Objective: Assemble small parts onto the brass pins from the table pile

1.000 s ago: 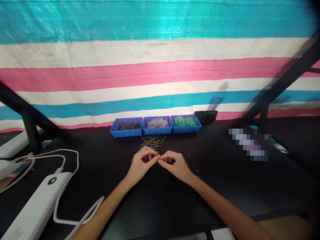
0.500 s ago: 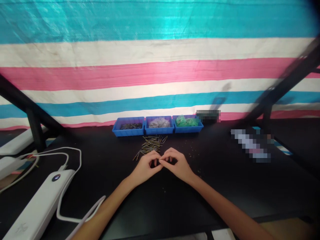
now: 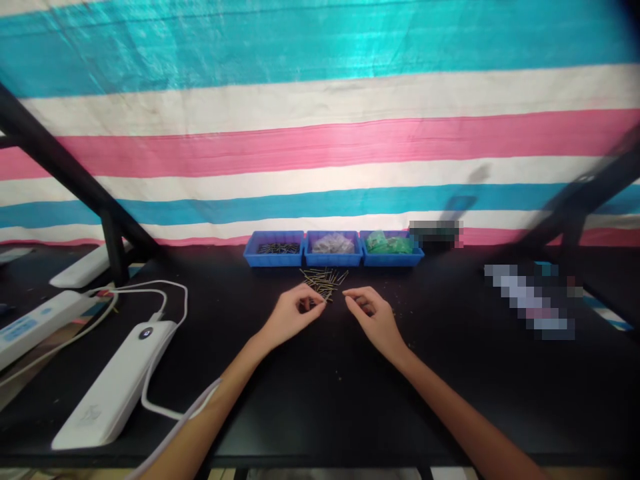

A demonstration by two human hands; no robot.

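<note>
My left hand (image 3: 296, 312) is curled, thumb and fingertips pinched together at the near edge of a pile of thin, brass-coloured metal rods (image 3: 327, 281). Anything between those fingertips is too small to make out. A short gap away, my right hand (image 3: 374, 319) is also closed in a pinch, its fingertips just right of the pile; what it holds, if anything, does not show. Behind the pile stand three blue bins in a row: a left bin (image 3: 274, 262) of dark thin metal pieces, a middle bin (image 3: 333, 260) of clear plastic bags, and a right bin (image 3: 393, 261) of green bags.
On the left lies a white power bank (image 3: 113, 393) with a white cable (image 3: 186, 300) running past my left forearm. A white power strip (image 3: 43, 327) is farther left. Black frame bars (image 3: 113, 247) stand at both sides. Striped sheeting (image 3: 320, 153) hangs behind the black table (image 3: 310, 420).
My hands, fingertips together before, have moved apart. The left pinch now lies at the pile's near edge, the right one to its right. The whole view has shifted left.
</note>
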